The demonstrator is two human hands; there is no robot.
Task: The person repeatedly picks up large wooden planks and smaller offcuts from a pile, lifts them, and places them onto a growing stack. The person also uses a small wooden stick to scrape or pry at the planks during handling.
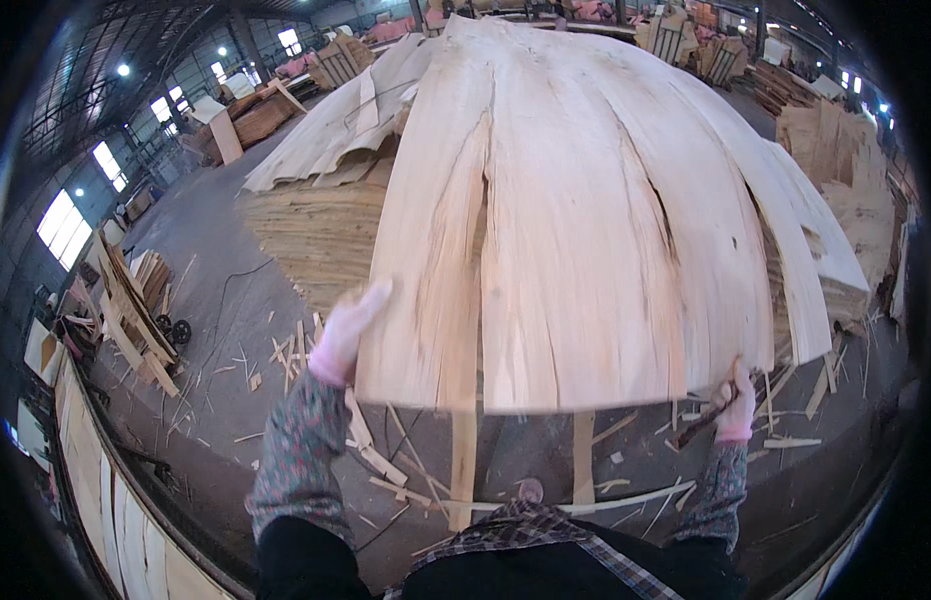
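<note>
A large, pale wood veneer sheet (pixel 578 247) with several long splits lies before me, its near edge projecting over the floor. My left hand (pixel 350 330), in a pale pink-and-white work glove and slightly blurred, grips the sheet's left edge near the front corner. At the near right edge, my gloved right hand (pixel 735 397) is closed around a dark brown stick-like piece (pixel 694 429), its fingers against the veneer. Whether the right fingers also pinch the sheet is unclear. Beneath the sheet is a thick stack of veneer (pixel 315 232), its layered side showing at left.
Veneer scraps (pixel 386 465) litter the concrete floor (pixel 202 315). Leaning boards (pixel 131 315) stand near a small black wheel (pixel 181 331) at left. A long bed carrying veneer (pixel 109 517) runs along the lower left. Another veneer pile (pixel 840 172) stands at right.
</note>
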